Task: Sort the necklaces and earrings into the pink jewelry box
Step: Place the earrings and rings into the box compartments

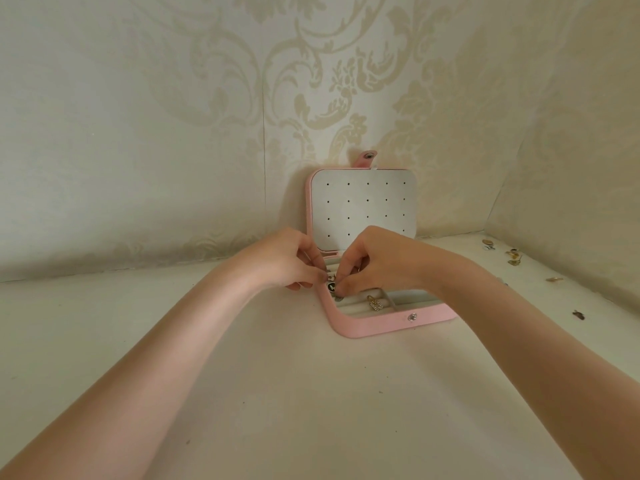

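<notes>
The pink jewelry box (367, 323) sits open against the wall on the tabletop (277, 393), lid propped up for access, while the left hand (287, 261) and right hand (374, 261) meet over its left compartment—each grip curled, apparently pinching a small dark earring (331, 286) to seat it—loose pieces (512, 254) waiting far right.
</notes>
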`<state>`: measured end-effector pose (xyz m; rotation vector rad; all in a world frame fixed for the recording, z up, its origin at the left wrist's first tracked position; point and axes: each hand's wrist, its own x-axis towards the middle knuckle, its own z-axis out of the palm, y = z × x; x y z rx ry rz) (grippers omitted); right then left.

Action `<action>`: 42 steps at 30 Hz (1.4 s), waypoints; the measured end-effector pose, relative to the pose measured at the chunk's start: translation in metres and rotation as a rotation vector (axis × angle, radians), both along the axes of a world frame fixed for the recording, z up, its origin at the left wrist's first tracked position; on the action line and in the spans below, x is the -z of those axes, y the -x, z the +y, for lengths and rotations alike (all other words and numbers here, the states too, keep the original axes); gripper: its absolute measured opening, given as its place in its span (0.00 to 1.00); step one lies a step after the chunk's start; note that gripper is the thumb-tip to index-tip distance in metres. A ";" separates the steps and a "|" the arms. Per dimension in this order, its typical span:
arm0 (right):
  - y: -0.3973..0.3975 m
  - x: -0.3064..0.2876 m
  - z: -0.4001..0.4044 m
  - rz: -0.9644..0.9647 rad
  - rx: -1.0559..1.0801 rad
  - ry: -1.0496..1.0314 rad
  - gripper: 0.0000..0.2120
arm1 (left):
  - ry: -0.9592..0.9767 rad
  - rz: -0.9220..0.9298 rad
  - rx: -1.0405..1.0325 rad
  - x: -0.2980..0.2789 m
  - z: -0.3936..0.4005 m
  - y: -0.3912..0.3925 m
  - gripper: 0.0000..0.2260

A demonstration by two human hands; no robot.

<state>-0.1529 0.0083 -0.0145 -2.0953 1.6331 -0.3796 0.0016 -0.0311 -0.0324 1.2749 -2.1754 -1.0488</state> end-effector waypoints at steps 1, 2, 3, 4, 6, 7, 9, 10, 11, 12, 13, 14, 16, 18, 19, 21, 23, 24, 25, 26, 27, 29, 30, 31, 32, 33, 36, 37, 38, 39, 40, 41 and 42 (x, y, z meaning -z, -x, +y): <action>0.000 -0.001 0.001 -0.002 0.005 0.001 0.02 | 0.003 -0.004 0.001 0.000 0.000 0.000 0.05; 0.001 -0.003 0.002 -0.012 0.016 0.003 0.02 | 0.006 -0.010 0.002 0.000 0.000 0.000 0.05; 0.002 -0.005 0.003 -0.027 0.031 0.008 0.03 | 0.011 -0.016 0.004 0.000 -0.001 0.000 0.05; 0.004 -0.007 0.003 -0.041 0.052 0.019 0.03 | 0.021 -0.023 0.003 0.001 -0.001 0.000 0.05; 0.011 -0.014 0.003 -0.070 0.099 0.043 0.04 | 0.065 -0.019 -0.015 0.001 -0.003 0.000 0.04; 0.016 -0.018 0.003 -0.090 0.126 0.051 0.04 | 0.097 0.002 -0.032 0.001 -0.004 0.002 0.04; 0.030 -0.024 0.005 -0.121 0.182 0.068 0.04 | 0.154 0.065 -0.044 -0.003 -0.002 0.009 0.04; 0.039 -0.027 0.006 -0.126 0.211 0.078 0.04 | 0.177 0.085 -0.029 -0.006 0.000 0.016 0.04; 0.049 -0.029 0.008 -0.119 0.245 0.090 0.05 | 0.195 0.091 -0.003 -0.009 0.003 0.024 0.05; 0.061 -0.030 0.009 -0.098 0.285 0.101 0.05 | 0.210 0.091 0.028 -0.011 0.006 0.033 0.05; 0.073 -0.030 0.010 -0.064 0.325 0.117 0.05 | 0.227 0.090 0.059 -0.014 0.009 0.042 0.05; 0.087 -0.029 0.011 -0.022 0.374 0.137 0.05 | 0.246 0.086 0.086 -0.016 0.012 0.052 0.05; 0.114 -0.022 0.013 0.101 0.489 0.171 0.06 | 0.278 0.080 0.125 -0.018 0.017 0.069 0.03; 0.136 -0.007 0.016 0.214 0.585 0.191 0.09 | 0.270 0.099 0.146 -0.017 0.019 0.083 0.04; 0.146 0.002 0.017 0.236 0.606 0.186 0.10 | 0.257 0.116 0.152 -0.015 0.020 0.089 0.04; 0.156 0.022 0.019 0.214 0.619 0.175 0.12 | 0.237 0.150 0.153 -0.013 0.023 0.099 0.06; 0.162 0.038 0.017 0.220 0.568 0.219 0.12 | 0.242 0.178 0.147 -0.010 0.027 0.106 0.07; 0.164 0.043 0.016 0.257 0.532 0.266 0.12 | 0.258 0.180 0.146 -0.009 0.029 0.108 0.07; 0.164 0.046 0.015 0.291 0.511 0.305 0.12 | 0.280 0.172 0.144 -0.008 0.031 0.109 0.07; 0.164 0.047 0.014 0.304 0.502 0.334 0.12 | 0.300 0.165 0.138 -0.007 0.031 0.108 0.07; 0.164 0.047 0.013 0.292 0.501 0.344 0.12 | 0.312 0.165 0.130 -0.006 0.031 0.107 0.07; 0.162 0.041 0.012 0.188 0.517 0.349 0.09 | 0.316 0.182 0.110 -0.004 0.028 0.104 0.07; 0.159 0.036 0.013 0.079 0.540 0.356 0.07 | 0.317 0.195 0.099 -0.003 0.027 0.102 0.06; 0.153 0.030 0.015 -0.054 0.553 0.362 0.06 | 0.318 0.211 0.085 -0.003 0.025 0.101 0.06; 0.146 0.022 0.017 -0.202 0.544 0.360 0.07 | 0.316 0.232 0.068 -0.003 0.024 0.101 0.05; 0.138 0.014 0.019 -0.345 0.503 0.332 0.08 | 0.309 0.257 0.052 -0.003 0.022 0.101 0.04; 0.109 -0.004 0.026 -0.591 0.317 0.183 0.06 | 0.210 0.342 0.031 -0.001 0.020 0.100 0.05; 0.102 -0.006 0.026 -0.581 0.279 0.177 0.05 | 0.161 0.373 0.036 0.000 0.019 0.100 0.06; 0.096 -0.007 0.025 -0.548 0.260 0.187 0.05 | 0.131 0.394 0.038 0.001 0.019 0.099 0.06; 0.093 -0.007 0.024 -0.502 0.251 0.205 0.06 | 0.127 0.398 0.032 0.002 0.019 0.099 0.06; 0.091 -0.007 0.023 -0.460 0.247 0.221 0.06 | 0.138 0.389 0.020 0.002 0.018 0.098 0.06; 0.092 -0.007 0.022 -0.424 0.244 0.230 0.06 | 0.155 0.375 0.007 0.003 0.017 0.098 0.07; 0.093 -0.007 0.022 -0.398 0.243 0.230 0.06 | 0.171 0.359 0.002 0.003 0.016 0.098 0.07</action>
